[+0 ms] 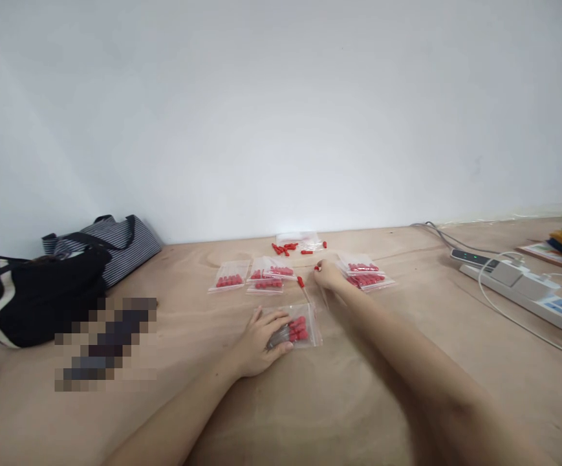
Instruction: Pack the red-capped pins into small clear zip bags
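Note:
My left hand (267,340) lies over a clear zip bag (313,323) on the table, its fingers apart and the thumb resting along the near side. Short red pieces (299,328) show through the plastic beside my fingertips. Farther forward and to the right, my right hand (328,274) is closed in a pinch on a small red-tipped piece (316,268); a thin pale stem shows below the hand. Between the two hands, a red-tipped stick (301,282) with a slim pale stem lies near the bag's far edge.
Filled zip bags lie at left (229,277), centre (271,275) and right (365,272). Loose red pieces (285,248) sit by another bag (295,237) near the wall. Cloth bags (43,291) stand left; a power strip (528,291) with cables lies right.

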Action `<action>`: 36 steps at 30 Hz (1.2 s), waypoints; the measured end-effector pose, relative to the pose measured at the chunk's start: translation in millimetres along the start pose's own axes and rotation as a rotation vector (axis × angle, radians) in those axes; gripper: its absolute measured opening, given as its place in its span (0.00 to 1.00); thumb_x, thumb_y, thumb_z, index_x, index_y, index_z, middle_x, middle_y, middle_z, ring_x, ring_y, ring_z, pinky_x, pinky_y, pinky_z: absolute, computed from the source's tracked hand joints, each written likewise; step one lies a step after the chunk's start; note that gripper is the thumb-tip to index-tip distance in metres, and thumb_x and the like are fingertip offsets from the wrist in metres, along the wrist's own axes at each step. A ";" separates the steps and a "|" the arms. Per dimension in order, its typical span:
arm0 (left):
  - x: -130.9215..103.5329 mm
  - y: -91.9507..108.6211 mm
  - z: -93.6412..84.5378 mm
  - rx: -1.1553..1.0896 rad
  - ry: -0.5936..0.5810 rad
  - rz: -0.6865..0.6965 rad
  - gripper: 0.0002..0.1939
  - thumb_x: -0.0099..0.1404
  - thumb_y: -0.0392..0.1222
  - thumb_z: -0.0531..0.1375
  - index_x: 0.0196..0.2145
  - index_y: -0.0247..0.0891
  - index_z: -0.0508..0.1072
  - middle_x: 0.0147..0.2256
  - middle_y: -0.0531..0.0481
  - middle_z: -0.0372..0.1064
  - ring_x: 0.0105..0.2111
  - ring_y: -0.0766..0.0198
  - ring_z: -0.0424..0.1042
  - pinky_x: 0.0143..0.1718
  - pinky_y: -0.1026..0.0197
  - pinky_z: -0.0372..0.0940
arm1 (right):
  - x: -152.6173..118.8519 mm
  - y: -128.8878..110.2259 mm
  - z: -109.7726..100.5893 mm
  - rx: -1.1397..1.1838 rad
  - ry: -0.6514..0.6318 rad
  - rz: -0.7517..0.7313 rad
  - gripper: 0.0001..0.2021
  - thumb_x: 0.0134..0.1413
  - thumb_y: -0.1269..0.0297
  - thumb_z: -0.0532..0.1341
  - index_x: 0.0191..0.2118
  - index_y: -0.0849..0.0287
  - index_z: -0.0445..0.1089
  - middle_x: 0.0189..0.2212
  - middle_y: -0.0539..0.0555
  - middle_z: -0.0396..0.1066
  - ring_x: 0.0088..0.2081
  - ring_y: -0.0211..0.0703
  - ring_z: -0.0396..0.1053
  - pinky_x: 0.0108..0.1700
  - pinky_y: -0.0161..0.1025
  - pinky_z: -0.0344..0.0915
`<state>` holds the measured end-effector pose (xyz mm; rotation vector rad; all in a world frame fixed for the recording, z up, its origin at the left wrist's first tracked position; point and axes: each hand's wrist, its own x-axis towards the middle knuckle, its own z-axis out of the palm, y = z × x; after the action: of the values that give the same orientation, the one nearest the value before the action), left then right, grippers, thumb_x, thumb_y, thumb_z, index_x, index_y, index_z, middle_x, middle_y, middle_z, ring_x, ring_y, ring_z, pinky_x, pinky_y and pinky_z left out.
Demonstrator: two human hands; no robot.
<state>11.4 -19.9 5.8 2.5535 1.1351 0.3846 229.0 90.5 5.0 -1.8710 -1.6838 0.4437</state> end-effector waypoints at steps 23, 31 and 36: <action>1.5 -2.0 2.7 0.021 -0.009 0.001 0.28 0.62 0.47 0.53 0.58 0.44 0.50 0.59 0.45 0.47 0.59 0.52 0.42 0.56 0.42 0.38 | -98.9 16.2 6.3 0.960 -0.054 0.129 0.13 0.39 0.58 0.60 0.30 0.57 0.59 0.25 0.47 0.65 0.14 0.31 0.60 0.13 0.31 0.57; 1.9 0.2 0.8 0.034 -0.024 0.004 0.27 0.62 0.47 0.52 0.58 0.44 0.50 0.59 0.45 0.47 0.59 0.53 0.44 0.57 0.42 0.38 | -96.1 14.4 3.1 0.248 -0.006 -0.308 0.06 0.44 0.64 0.60 0.31 0.55 0.73 0.32 0.53 0.67 0.34 0.42 0.64 0.37 0.41 0.60; 1.4 0.1 1.8 0.034 -0.006 -0.009 0.27 0.61 0.46 0.53 0.57 0.42 0.52 0.59 0.42 0.46 0.58 0.51 0.45 0.56 0.42 0.40 | -94.2 6.0 4.8 0.049 0.106 -0.365 0.08 0.46 0.64 0.60 0.34 0.50 0.73 0.39 0.55 0.64 0.43 0.47 0.58 0.46 0.47 0.50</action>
<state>13.1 -19.2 4.3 2.5756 1.1603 0.3582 216.8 -1.1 -14.8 -1.4812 -1.8705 0.2290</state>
